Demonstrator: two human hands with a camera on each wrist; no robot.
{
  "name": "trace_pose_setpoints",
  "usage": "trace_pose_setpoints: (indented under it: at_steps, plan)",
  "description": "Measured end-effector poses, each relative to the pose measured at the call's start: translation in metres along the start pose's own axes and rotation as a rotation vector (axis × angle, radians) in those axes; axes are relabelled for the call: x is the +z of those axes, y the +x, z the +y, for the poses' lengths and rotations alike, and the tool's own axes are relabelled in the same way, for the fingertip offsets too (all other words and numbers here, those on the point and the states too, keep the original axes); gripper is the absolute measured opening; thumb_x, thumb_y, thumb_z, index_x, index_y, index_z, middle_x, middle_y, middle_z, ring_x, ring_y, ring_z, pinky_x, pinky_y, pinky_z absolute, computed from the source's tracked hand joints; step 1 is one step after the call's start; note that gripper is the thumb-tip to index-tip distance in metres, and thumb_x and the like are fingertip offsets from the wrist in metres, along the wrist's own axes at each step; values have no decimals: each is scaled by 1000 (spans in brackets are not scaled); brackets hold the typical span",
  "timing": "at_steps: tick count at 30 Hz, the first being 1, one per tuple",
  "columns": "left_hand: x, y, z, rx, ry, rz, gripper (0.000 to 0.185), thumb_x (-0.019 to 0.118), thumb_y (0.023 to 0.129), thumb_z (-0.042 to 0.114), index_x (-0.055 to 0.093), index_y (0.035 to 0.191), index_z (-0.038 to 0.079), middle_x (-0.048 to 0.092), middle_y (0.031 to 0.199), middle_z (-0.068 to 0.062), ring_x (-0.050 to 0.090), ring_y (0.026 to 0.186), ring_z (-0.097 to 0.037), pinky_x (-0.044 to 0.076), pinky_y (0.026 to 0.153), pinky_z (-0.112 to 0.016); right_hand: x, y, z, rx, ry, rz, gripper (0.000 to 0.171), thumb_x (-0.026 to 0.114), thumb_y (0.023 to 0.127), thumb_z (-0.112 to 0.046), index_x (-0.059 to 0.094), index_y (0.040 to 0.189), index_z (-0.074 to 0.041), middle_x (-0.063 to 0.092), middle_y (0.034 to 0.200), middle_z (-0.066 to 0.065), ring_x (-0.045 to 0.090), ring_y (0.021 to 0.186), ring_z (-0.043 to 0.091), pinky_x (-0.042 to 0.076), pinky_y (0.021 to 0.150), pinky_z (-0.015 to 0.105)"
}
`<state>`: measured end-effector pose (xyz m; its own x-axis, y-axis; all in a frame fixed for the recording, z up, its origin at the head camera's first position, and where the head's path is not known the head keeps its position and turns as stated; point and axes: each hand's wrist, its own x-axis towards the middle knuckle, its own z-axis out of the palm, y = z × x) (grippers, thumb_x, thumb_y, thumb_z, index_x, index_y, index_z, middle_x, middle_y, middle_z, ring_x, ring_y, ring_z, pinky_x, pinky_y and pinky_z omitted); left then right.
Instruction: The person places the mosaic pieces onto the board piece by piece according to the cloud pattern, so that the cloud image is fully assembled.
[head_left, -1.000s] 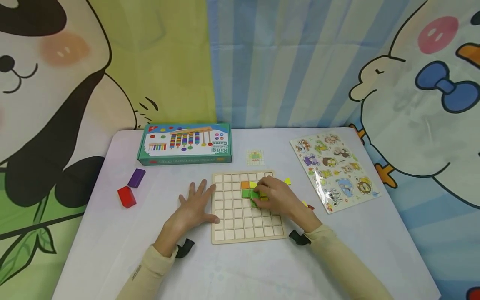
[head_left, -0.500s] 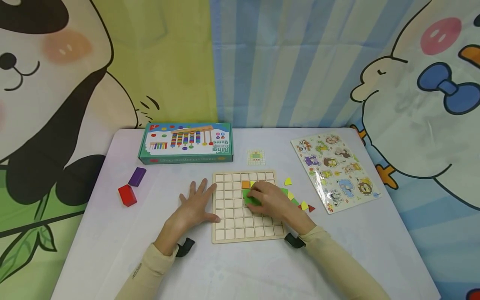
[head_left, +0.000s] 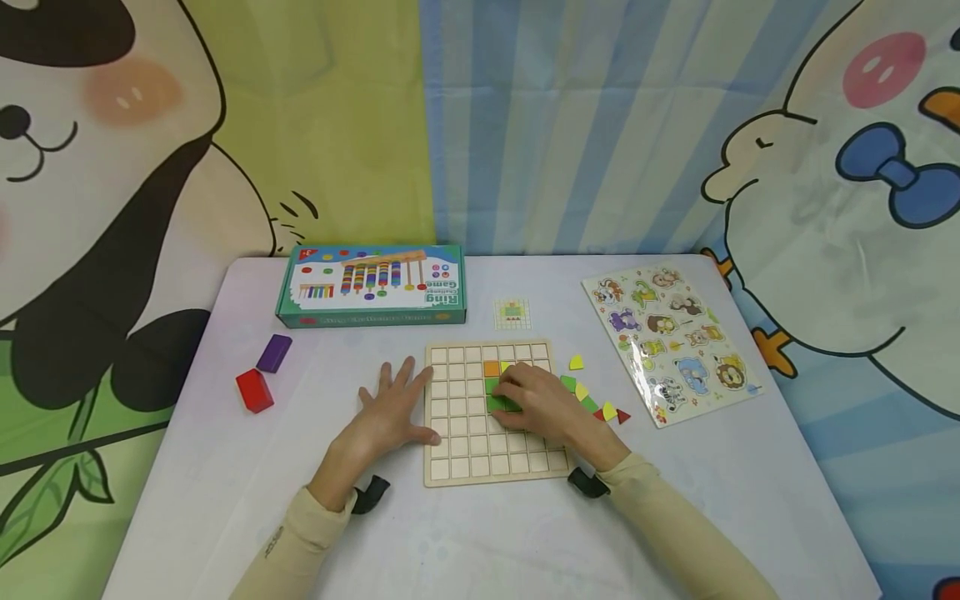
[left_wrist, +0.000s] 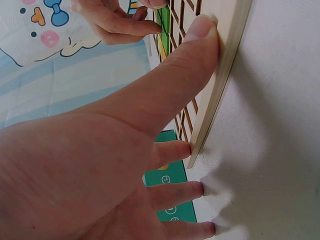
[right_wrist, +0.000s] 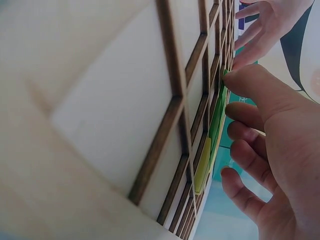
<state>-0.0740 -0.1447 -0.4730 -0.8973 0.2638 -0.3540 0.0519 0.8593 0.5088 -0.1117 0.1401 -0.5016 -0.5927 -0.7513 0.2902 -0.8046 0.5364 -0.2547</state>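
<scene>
A wooden grid board (head_left: 465, 450) lies in the middle of the table. In its upper rows sit an orange tile (head_left: 491, 367), a yellow tile (head_left: 507, 366) and green tiles. My right hand (head_left: 536, 404) lies on the board and pinches a green tile (head_left: 502, 404) with bent thumb and fingertips, low over a cell. The right wrist view shows the green tile (right_wrist: 216, 125) on edge beside the thumb, with a yellow tile (right_wrist: 202, 167) below. My left hand (head_left: 386, 412) lies flat on the table, its thumb (left_wrist: 200, 30) against the board's left edge (left_wrist: 225, 75).
Loose green, yellow and red tiles (head_left: 592, 400) lie right of the board. A small pattern card (head_left: 512, 314) and a green game box (head_left: 371, 286) sit behind it. An animal puzzle (head_left: 670, 342) is at the right. A purple block (head_left: 273, 353) and a red block (head_left: 254, 391) lie at the left.
My right hand has moved left and slightly down over the board with the green tile, uncovering the loose tiles at the right. The left hand has stayed put.
</scene>
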Motion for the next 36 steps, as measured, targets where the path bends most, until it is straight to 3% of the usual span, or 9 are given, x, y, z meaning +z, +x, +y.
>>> trace_pose_setpoints:
  at_steps: [10, 18, 26, 36]
  plan:
    - [2, 0, 2, 3, -2, -8, 110, 91, 72, 37, 30, 160, 10, 10, 169, -25, -3, 151, -58, 5, 103, -88, 0, -4, 1, 5, -10, 19, 27, 81, 86, -32, 78, 102, -11, 66, 100, 0, 60, 89, 14, 53, 77, 29]
    - [5, 2, 2, -4, 7, -11, 112, 91, 71, 38, 29, 161, 11, 7, 169, -24, -5, 152, -57, 5, 104, -88, -16, -10, 11, 66, -28, 49, 27, 85, 82, -28, 79, 100, -9, 67, 100, 4, 62, 90, 17, 55, 79, 32]
    - [2, 1, 2, 1, 9, -21, 112, 90, 73, 37, 27, 161, 10, 6, 169, -25, -5, 151, -58, 4, 104, -88, -32, -27, 28, 136, -32, 76, 27, 84, 83, -25, 78, 102, -7, 66, 101, 5, 60, 88, 17, 54, 75, 33]
    - [-1, 0, 3, -17, -18, -28, 112, 90, 73, 36, 26, 161, 11, 4, 170, -24, -7, 152, -56, 2, 105, -87, -49, -51, 53, 160, -92, 129, 28, 88, 78, -24, 79, 98, -7, 68, 99, 6, 63, 85, 18, 55, 68, 33]
